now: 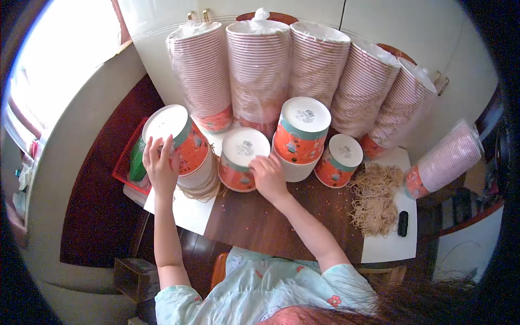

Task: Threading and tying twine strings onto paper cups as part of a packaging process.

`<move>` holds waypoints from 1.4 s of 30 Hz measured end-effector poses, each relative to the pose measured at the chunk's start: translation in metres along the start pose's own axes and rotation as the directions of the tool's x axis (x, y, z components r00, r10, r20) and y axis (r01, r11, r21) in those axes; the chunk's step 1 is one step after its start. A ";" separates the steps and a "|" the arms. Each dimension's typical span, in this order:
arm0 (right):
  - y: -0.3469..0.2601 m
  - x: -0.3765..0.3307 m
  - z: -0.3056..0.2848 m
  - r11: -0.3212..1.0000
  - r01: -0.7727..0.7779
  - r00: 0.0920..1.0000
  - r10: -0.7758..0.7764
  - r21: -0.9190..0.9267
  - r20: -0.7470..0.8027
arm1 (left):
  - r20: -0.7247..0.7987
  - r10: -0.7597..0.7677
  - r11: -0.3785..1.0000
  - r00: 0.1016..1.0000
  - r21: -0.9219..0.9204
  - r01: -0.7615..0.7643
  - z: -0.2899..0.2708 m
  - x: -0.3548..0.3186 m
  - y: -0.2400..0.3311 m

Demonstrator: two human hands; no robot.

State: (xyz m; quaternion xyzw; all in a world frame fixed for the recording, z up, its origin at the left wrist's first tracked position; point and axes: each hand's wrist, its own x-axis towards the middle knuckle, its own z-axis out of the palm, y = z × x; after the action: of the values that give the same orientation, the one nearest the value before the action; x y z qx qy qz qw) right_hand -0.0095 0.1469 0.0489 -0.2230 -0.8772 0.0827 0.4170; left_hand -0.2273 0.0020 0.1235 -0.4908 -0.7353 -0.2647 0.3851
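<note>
Left forearm (166, 233) extends forward, nearly straight; left hand (159, 165) has fingers raised and slightly parted. Right forearm (310, 223) slants inward; right hand (268, 176) shows back uppermost, fingers bent.

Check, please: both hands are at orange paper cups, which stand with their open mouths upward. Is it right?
Only the orientation is wrong: in the head view, the left hand and right hand are at orange paper cups standing upside down.

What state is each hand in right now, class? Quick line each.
Left hand: open, fingers against the leftmost upturned cup stack.
Right hand: fingers curled at the second upturned cup from the left; whether its grip is closed cannot be told.
</note>
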 end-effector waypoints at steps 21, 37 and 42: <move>0.055 -0.191 -0.123 -0.476 -0.322 0.392 0.720 0.819 0.573 | 0.699 0.391 0.149 0.599 -0.690 0.709 0.017 -0.061 0.173; 0.092 -0.217 -0.129 0.534 -0.831 0.553 0.824 0.157 0.123 | 0.833 0.314 0.197 0.456 -0.527 0.827 0.012 -0.086 0.196; 0.123 -0.204 -0.159 0.566 -0.714 0.668 0.726 -0.412 -0.161 | 0.865 0.320 0.236 0.386 -0.467 0.852 0.020 -0.093 0.203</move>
State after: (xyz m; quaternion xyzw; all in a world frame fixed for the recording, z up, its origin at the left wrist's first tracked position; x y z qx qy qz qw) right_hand 0.2649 0.1550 -0.0324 -0.6478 -0.7096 0.0470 0.2730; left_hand -0.0246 0.0458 0.0379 -0.4879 -0.5929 -0.4192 -0.4843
